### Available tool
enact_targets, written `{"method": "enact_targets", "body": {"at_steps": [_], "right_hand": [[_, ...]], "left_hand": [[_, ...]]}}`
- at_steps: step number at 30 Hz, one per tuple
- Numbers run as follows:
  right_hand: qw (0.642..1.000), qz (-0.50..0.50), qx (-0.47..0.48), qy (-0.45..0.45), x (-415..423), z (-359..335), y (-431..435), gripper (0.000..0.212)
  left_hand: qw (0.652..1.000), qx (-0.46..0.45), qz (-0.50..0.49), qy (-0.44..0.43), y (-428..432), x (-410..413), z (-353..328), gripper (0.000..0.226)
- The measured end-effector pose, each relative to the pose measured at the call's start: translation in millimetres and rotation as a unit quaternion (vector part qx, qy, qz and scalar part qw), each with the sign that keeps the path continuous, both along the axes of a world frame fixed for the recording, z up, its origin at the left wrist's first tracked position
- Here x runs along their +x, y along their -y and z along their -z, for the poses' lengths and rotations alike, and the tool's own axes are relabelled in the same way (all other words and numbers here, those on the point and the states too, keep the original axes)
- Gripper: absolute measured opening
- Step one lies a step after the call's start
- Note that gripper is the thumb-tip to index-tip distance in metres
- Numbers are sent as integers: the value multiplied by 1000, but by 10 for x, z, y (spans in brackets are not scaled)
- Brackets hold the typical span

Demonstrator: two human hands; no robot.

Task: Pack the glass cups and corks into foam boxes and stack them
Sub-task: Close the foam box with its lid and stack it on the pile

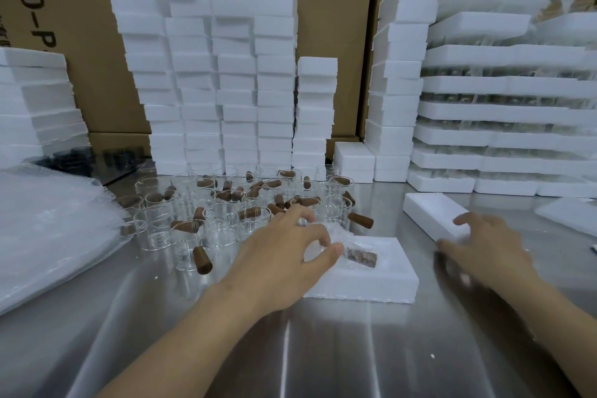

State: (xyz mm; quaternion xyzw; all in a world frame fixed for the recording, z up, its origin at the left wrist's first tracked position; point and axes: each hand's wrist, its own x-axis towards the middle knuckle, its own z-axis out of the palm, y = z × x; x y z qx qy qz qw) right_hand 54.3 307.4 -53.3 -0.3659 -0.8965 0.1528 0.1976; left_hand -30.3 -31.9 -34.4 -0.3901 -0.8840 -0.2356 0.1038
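A shiny steel surface (323, 349) fronts cardboard cartons (336, 10) and white foam stacks (226, 74). At lower centre, the open foam box (387, 287) holds a bubble-wrapped cup (355, 252) lying left-right, cork end rightward. The left hand (290, 255) curls around its left end. The right hand (484, 245) rests spread on a foam lid (429, 210).

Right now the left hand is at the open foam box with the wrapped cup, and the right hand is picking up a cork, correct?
No: the head view shows the right hand on a foam lid, not picking up a cork. The left hand is at the open foam box with the wrapped cup.
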Motion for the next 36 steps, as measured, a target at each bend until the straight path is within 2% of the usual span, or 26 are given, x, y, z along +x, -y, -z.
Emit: {"method": "enact_targets", "body": {"at_steps": [3, 6, 8, 10, 13, 16, 19, 24, 29, 31, 33, 36], "right_hand": [[997, -18, -14, -76, 28, -75, -24, 43], [970, -83, -36, -226, 50, -211, 63, 43], [942, -128, -70, -303, 64, -310, 228, 46], [915, -188, -84, -346, 94, -392, 450, 48], [881, -327, 16, -341, 181, -469, 764, 43], [848, -417, 158, -288, 214, -475, 969, 32], [837, -430, 193, -279, 213, -478, 1056, 33], [830, -442, 155, -303, 248, -476, 1032, 50], [812, -422, 179, -362, 260, -533, 1075, 64], [819, -393, 125, -398, 284, -548, 1110, 64], [822, -367, 40, -434, 276, -543, 1164, 59], [809, -350, -57, -469, 237, -536, 1234, 55]], "left_hand": [[998, 56, -1, 1, -6, 7, -8, 33], [990, 140, -2, 16, -17, -16, -14, 23], [976, 215, 10, 37, -32, -29, -39, 33], [959, 279, 13, 52, -34, -40, -76, 56], [951, 308, 17, 36, -7, -44, -125, 89], [948, 317, 21, -9, 13, -45, -172, 89], [936, 352, 23, -25, 19, -53, -226, 75], [921, 387, 26, -30, 98, -20, -351, 73], [906, 420, 44, 25, 91, 90, -450, 71], [887, 454, 63, 60, 77, 120, -457, 70], [858, 497, 65, 108, 53, 133, -461, 59], [814, 548, 53, 185, 16, 129, -466, 43]]}}
